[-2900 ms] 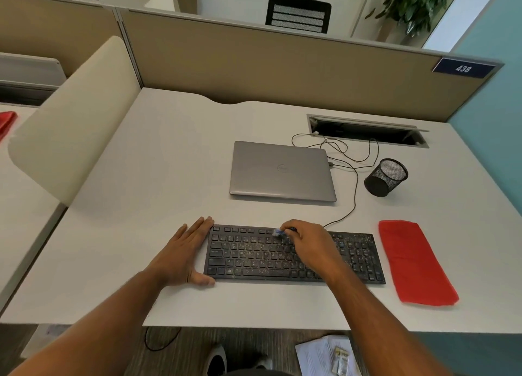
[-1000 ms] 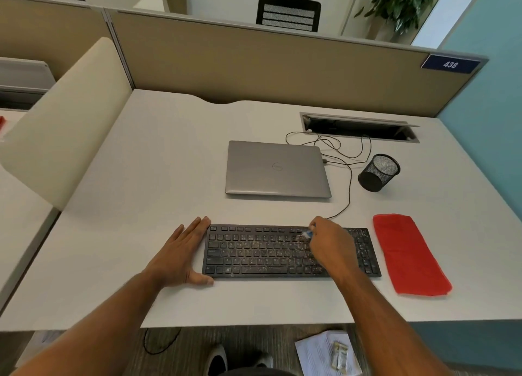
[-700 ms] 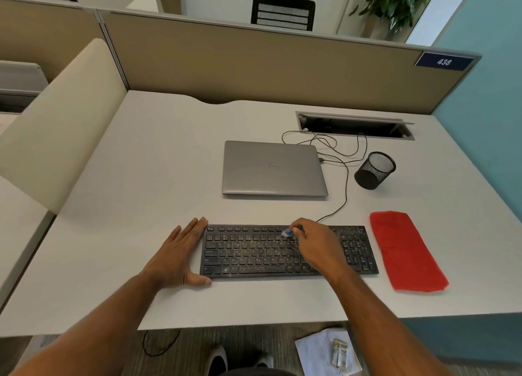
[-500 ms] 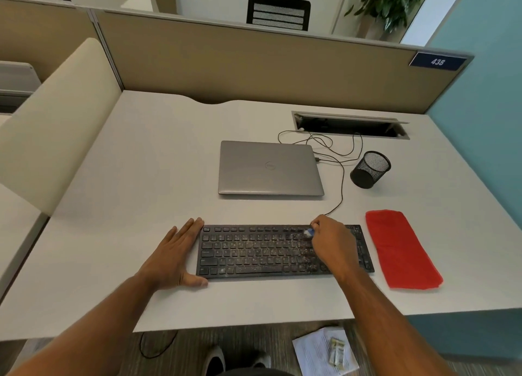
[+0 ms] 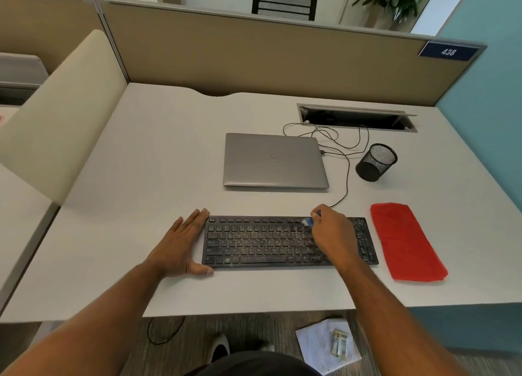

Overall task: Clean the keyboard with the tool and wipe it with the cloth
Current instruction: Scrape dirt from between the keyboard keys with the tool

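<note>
A black keyboard (image 5: 262,241), speckled with pale dust, lies near the desk's front edge. My right hand (image 5: 332,234) hovers over its right half and pinches a small blue and white cleaning tool (image 5: 308,221) whose tip touches the top key rows. My left hand (image 5: 180,244) lies flat on the desk with straight fingers, its thumb and palm edge against the keyboard's left end. A red cloth (image 5: 404,241) lies flat on the desk just right of the keyboard.
A closed grey laptop (image 5: 274,159) sits behind the keyboard, with black cables (image 5: 343,175) trailing to a desk cable slot (image 5: 356,117). A black mesh cup (image 5: 377,162) stands right of the laptop. Partition walls bound the desk behind and left. Papers (image 5: 327,344) lie on the floor.
My right hand has swept the tool back and forth along the keyboard's upper rows and now sits right of centre. My left hand has stayed at the keyboard's left end.
</note>
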Demonstrator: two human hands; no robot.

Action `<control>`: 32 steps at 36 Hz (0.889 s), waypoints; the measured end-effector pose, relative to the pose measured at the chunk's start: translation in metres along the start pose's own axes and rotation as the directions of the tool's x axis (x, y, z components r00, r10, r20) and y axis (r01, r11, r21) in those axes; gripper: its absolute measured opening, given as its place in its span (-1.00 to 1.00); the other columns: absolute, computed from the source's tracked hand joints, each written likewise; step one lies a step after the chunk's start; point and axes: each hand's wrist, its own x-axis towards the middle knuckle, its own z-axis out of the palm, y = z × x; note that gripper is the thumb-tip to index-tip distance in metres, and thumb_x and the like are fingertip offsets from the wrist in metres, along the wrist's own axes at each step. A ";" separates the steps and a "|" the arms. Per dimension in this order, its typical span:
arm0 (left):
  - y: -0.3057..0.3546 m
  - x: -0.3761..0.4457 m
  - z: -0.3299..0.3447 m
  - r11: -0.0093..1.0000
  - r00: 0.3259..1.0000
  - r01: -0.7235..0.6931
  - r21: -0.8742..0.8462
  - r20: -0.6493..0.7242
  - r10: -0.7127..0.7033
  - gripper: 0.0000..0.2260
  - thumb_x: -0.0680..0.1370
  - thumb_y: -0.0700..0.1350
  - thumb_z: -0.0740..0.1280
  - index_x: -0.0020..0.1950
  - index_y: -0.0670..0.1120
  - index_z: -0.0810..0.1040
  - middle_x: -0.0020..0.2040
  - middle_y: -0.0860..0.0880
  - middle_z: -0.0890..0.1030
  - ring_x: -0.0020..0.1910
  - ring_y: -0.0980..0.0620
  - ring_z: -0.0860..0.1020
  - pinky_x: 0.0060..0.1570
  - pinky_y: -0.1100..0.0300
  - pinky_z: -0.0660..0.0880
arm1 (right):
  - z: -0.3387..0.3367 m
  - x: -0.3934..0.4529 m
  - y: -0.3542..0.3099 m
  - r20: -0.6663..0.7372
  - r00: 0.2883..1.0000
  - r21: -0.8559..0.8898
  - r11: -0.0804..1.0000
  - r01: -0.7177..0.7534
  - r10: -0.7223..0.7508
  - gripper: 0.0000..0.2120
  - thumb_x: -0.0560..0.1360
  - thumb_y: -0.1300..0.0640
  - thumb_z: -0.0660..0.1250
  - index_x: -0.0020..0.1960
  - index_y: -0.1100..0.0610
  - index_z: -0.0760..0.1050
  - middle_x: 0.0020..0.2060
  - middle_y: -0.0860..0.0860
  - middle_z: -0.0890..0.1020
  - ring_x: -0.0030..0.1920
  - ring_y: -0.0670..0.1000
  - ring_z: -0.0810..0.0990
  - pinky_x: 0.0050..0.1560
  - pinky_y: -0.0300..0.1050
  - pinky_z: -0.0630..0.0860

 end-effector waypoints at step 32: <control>-0.002 -0.001 0.002 1.000 1.000 0.010 0.006 0.006 -0.010 0.30 0.27 0.65 0.32 0.66 0.05 -0.35 0.69 0.07 -0.22 0.63 0.17 -0.33 0.61 0.07 -0.31 | -0.010 0.019 0.001 0.036 0.997 -0.108 0.991 0.078 -0.074 -0.85 0.62 0.23 0.32 0.12 0.08 0.62 -0.02 0.05 0.70 -0.13 -0.02 0.58 -0.04 -0.12 0.52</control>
